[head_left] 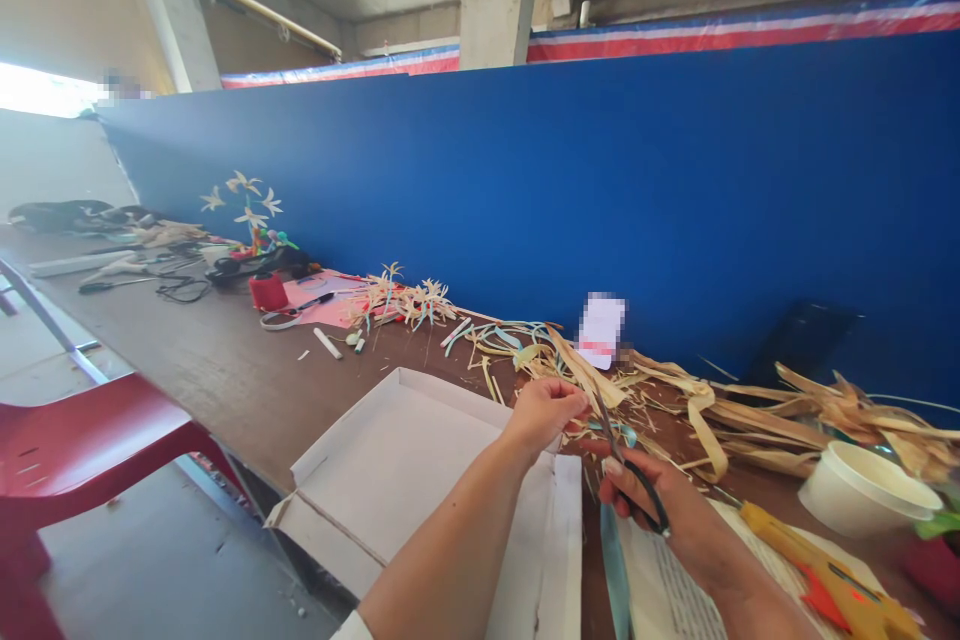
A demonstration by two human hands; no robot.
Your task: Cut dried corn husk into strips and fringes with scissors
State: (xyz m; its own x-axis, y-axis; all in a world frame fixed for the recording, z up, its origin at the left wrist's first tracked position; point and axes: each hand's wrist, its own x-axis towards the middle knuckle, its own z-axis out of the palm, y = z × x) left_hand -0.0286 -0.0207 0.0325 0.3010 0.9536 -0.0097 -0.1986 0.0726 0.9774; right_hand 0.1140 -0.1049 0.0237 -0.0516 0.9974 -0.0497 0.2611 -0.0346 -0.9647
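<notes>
My left hand (546,412) is closed in a pinch above the open white box, at the lower end of a tan strip of dried leaf (579,360). My right hand (651,495) is wrapped round the black handle of a pair of scissors (611,435). The scissor blades point up and lie close against the strip, beside my left fingertips. Part of the strip is hidden behind my fingers and the blades. Below and around both hands lie thin cut scraps. A light blue ribbon (615,560) hangs down beneath my right hand.
The white cardboard box (435,420) lies on the brown table. At right are a cream tub (862,490), a yellow glue gun (832,570) and dried leaf strips (772,415). Straw-like flowers (405,300) and a red thread spool (268,292) stand left. A blue partition (525,180) runs behind.
</notes>
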